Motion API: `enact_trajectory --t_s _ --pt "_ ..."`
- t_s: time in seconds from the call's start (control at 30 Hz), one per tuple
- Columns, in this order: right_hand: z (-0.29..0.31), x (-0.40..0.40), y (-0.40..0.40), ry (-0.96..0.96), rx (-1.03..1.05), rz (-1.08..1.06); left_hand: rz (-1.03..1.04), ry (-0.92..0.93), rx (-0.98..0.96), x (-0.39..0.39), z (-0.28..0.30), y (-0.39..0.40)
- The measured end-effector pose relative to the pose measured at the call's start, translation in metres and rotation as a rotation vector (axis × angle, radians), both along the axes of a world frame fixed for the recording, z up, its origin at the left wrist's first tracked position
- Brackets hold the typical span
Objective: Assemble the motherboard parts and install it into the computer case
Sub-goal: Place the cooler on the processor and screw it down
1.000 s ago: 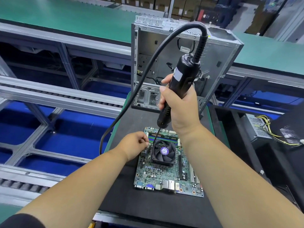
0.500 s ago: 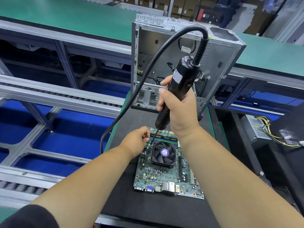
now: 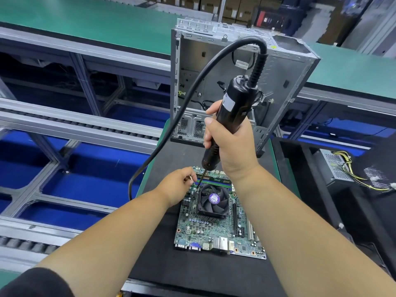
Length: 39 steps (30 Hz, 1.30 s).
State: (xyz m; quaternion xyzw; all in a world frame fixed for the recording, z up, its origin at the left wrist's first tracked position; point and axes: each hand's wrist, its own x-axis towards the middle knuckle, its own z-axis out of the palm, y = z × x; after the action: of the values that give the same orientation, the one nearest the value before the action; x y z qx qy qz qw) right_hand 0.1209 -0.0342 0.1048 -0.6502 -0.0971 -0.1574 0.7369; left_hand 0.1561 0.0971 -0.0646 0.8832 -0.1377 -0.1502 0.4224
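A green motherboard [image 3: 214, 230] lies flat on a black mat [image 3: 192, 269], with a black cooler fan [image 3: 213, 199] mounted on it. My right hand [image 3: 231, 151] grips a black electric screwdriver [image 3: 232, 112] upright, its bit tip down at the fan's far-left corner. My left hand [image 3: 179, 185] sits beside that corner, fingers curled and pinching at the bit tip; what it pinches is too small to tell. Behind the board stands an open grey computer case [image 3: 242, 82], side panel off.
The screwdriver's black cable [image 3: 171, 133] loops left and down past the mat edge. A power supply with yellow wires [image 3: 340, 168] lies at the right in a black tray. Conveyor rails and a green belt [image 3: 107, 20] run on the left and behind.
The screwdriver has come slightly nearer and lower over the fan's corner. My left hand has shifted a little toward the bit tip. The board and case stay put.
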Motion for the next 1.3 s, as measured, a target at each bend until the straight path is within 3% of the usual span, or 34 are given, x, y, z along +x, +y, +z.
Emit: enact_trajectory --t_s 0.27,0.4,0.57,0.93,1.3 --pt "-0.004 0.002 0.003 0.005 -0.034 0.005 -0.026 0.036 -0.011 -0.003 0.003 0.002" --pt "-0.003 0.008 0.005 0.031 -0.035 0.006 -0.179 0.220 -0.198 -0.008 0.015 0.001" --pt "-0.005 0.010 0.012 0.009 -0.066 0.051 -0.274 0.116 -0.010 -0.013 0.011 -0.002" --pt "-0.006 0.026 0.003 0.080 -0.006 -0.005 -0.224 0.237 0.018 -0.014 0.006 0.001" --pt "-0.003 0.019 0.011 0.037 -0.039 0.079 -0.232 0.233 -0.010 -0.014 0.006 0.002"
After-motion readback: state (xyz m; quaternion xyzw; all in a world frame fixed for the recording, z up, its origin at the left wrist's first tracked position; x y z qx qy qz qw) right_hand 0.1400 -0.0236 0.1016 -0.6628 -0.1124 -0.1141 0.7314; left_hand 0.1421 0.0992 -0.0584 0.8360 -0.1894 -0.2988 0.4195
